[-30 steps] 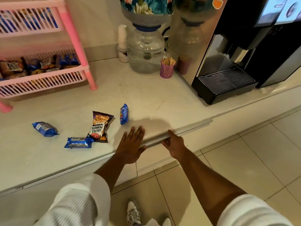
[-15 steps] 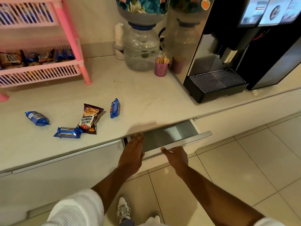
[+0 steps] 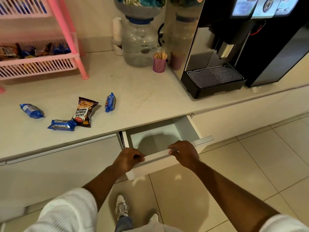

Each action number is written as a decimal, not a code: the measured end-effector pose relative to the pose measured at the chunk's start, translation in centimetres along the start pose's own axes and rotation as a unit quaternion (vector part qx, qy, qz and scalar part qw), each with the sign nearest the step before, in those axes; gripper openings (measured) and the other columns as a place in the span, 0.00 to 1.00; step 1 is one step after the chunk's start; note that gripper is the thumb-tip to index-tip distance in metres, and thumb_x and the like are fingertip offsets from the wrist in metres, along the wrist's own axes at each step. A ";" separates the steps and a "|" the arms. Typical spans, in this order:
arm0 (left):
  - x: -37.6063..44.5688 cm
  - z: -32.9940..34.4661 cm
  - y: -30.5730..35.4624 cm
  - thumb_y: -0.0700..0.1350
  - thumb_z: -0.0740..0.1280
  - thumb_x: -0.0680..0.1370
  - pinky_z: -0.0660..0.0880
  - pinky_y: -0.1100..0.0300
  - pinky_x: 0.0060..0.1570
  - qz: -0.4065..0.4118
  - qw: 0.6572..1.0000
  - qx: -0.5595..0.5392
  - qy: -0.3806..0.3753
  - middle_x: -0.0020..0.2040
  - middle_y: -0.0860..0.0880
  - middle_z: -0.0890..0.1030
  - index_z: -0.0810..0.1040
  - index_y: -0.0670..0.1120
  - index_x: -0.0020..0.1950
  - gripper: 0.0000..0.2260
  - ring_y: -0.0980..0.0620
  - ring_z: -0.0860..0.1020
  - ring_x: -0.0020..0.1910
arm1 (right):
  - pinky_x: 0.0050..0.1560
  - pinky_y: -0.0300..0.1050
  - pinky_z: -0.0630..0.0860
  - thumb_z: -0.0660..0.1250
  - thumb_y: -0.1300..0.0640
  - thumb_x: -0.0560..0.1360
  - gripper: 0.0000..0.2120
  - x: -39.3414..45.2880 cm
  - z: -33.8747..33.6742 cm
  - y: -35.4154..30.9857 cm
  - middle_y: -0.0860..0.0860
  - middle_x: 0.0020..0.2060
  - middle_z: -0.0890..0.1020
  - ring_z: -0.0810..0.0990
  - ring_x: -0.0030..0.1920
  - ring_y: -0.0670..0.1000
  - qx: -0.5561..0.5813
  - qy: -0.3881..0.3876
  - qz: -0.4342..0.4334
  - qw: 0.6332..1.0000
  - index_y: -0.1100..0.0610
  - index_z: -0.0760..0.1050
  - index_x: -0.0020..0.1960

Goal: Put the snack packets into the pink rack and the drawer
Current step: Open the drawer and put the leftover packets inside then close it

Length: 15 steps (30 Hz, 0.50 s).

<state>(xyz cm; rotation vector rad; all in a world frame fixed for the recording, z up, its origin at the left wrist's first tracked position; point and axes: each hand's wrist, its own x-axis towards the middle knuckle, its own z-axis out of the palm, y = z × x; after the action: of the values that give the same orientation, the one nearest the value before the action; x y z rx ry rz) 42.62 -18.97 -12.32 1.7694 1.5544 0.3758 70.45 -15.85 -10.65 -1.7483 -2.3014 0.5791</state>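
I see the drawer (image 3: pixel 160 141) is now pulled far out, low in the middle of the frame; a second ago it was shut. My left hand (image 3: pixel 127 159) and right hand (image 3: pixel 184 154) both grip its front edge. It looks empty inside (good, lots of room). Four packets lie on the counter (image 3: pixel 150 101) at middle left: the peanuts (image 3: pixel 85 111) and three blue ones. The rack (image 3: pixel 38 62) sits upper left. I think the packets can go in next.
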 end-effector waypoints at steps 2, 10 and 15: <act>-0.2 0.2 0.4 0.45 0.74 0.74 0.74 0.76 0.49 -0.011 1.000 0.016 -0.024 0.50 0.52 0.86 0.87 0.48 0.52 0.08 0.63 0.81 0.45 | 0.52 0.33 0.69 0.71 0.46 0.76 0.11 -0.4 -0.4 0.2 0.44 0.53 0.85 0.81 0.53 0.44 0.013 -0.032 0.020 0.999 0.47 0.84 0.56; 0.1 0.7 2.1 0.43 0.76 0.72 0.70 0.80 0.38 -0.055 0.989 0.033 -0.136 0.50 0.49 0.87 0.87 0.44 0.51 0.09 0.62 0.81 0.45 | 0.46 0.36 0.73 0.77 0.46 0.70 0.13 -0.9 -2.0 0.3 0.45 0.51 0.87 0.83 0.49 0.45 0.021 -0.148 0.061 0.987 0.49 0.86 0.53; -0.3 1.0 2.7 0.45 0.78 0.71 0.73 0.70 0.31 -0.069 0.980 0.012 -0.186 0.44 0.48 0.86 0.87 0.43 0.50 0.10 0.63 0.77 0.30 | 0.45 0.37 0.75 0.80 0.48 0.67 0.13 -0.9 -2.5 0.4 0.45 0.47 0.87 0.84 0.47 0.45 0.030 -0.205 0.094 0.974 0.51 0.87 0.49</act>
<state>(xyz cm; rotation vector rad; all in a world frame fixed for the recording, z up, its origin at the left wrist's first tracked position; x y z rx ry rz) 45.13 -19.58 -11.10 1.6260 1.4040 -0.0439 71.98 -16.20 -8.45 -1.9848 -2.3460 1.1291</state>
